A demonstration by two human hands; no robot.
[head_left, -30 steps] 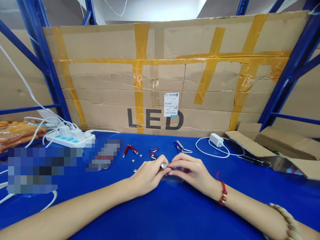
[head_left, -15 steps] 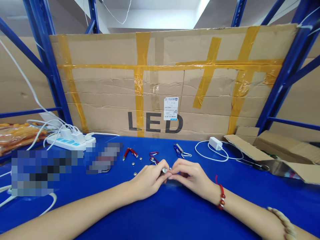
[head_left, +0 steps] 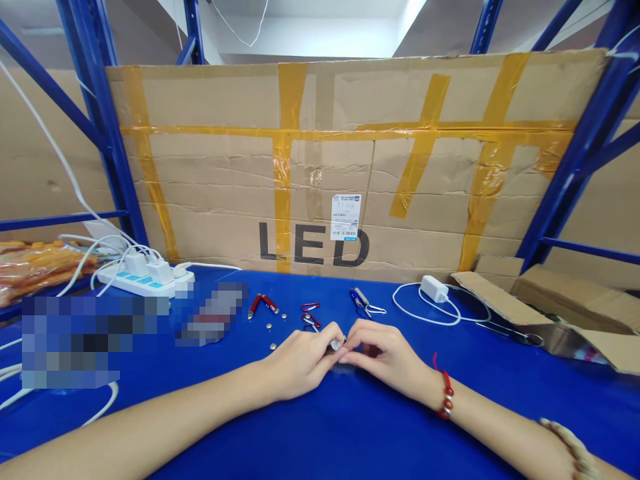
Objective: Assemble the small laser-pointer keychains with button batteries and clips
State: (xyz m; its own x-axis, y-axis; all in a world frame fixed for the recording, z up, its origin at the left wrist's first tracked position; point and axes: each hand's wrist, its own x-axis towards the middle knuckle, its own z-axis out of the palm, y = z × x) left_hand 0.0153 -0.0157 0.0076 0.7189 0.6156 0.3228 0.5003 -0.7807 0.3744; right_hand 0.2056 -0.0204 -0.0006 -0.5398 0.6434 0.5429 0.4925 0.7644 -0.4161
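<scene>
My left hand (head_left: 305,360) is closed around a small metal cylinder (head_left: 335,345), its round silver end facing me. Thumb and fingers of my right hand (head_left: 383,350) are pinched together against the left fingertips, at a tiny shiny bit that I cannot make out. Just beyond the left hand lie red carabiner clips (head_left: 310,307). Several coin-like silver discs (head_left: 273,346) are scattered to its left, near two red metal tubes (head_left: 255,307). Behind the right hand are a blue tube (head_left: 357,300) and a silver tube, with a silver carabiner (head_left: 376,310).
A white power strip (head_left: 145,283) with plugs and cables stands at left, near blurred-out objects. At right are a white charger (head_left: 434,289) with its cable and an open cardboard box (head_left: 575,300). A large taped cardboard panel (head_left: 225,193) closes off the back.
The view has shifted slightly. Both hands stay together, and the cylinder's silver end sits a little lower and further right between the left fingers.
</scene>
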